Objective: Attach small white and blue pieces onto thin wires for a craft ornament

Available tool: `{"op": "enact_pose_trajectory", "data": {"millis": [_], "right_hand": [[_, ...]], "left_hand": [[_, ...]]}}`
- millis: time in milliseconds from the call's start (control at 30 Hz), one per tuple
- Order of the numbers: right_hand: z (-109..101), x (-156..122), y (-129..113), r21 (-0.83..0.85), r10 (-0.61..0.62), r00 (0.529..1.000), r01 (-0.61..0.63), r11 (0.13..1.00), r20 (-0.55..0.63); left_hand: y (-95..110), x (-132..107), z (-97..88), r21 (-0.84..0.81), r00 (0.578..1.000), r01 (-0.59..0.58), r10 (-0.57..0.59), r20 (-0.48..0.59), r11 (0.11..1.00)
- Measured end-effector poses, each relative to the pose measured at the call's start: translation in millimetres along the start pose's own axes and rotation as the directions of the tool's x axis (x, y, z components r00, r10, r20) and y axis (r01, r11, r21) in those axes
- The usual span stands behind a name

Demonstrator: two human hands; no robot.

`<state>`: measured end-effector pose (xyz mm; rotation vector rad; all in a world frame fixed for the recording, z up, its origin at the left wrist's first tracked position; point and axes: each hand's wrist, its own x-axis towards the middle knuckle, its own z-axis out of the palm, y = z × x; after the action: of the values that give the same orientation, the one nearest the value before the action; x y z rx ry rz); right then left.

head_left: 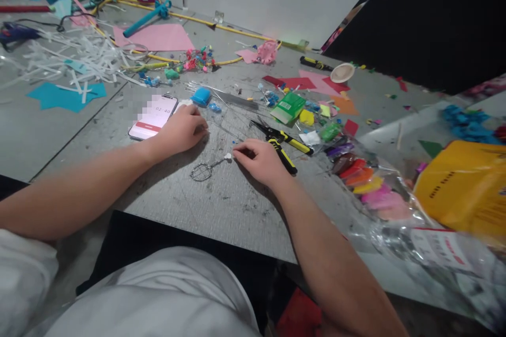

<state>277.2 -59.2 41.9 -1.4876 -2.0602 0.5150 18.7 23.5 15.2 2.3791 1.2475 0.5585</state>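
Observation:
My left hand (185,129) rests on the grey table beside a phone (152,118) with a lit screen. Its fingers curl inward, close to a white lump (183,102) behind them, and I cannot see what they hold, if anything. On the table lies a twisted wire piece (201,171) with a round looped end. At the tip of its stem sits a small white blob (228,156). My right hand (259,160) pinches thumb and fingers together right beside that blob; whether something is between them is too small to tell. Yellow-and-black pliers (284,142) lie just beyond it.
A blue clay packet (201,96), a bundle of thin wires (237,99) and a green packet (288,107) lie behind my hands. Clay bags (367,181) and a yellow package (466,189) crowd the right. Paper strips (87,58) cover the left.

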Motion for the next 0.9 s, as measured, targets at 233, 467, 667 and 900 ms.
{"op": "enact_pose_trajectory", "data": {"millis": [233, 467, 667, 900], "right_hand": [[-31, -8, -35, -0.032, -0.005, 0.999, 0.004, 0.999, -0.047], [-22, 1, -68, -0.267, -0.123, 0.985, 0.153, 0.952, 0.125], [6, 1, -51, -0.383, -0.265, 0.964, 0.245, 0.891, -0.001], [7, -5, -47, -0.347, -0.404, 0.914, 0.369, 0.862, -0.030]], "left_hand": [[21, -17, 7.6, -0.453, 0.995, 0.097, -0.102, 0.014, 0.886], [20, -28, 22.2, -0.817, 0.993, 0.120, -0.050, 0.111, 0.565], [10, -24, 25.1, -0.854, 0.977, 0.214, -0.080, 0.200, 0.474], [10, -26, 24.2, -0.854, 0.959, 0.274, -0.055, 0.279, 0.443]]}}
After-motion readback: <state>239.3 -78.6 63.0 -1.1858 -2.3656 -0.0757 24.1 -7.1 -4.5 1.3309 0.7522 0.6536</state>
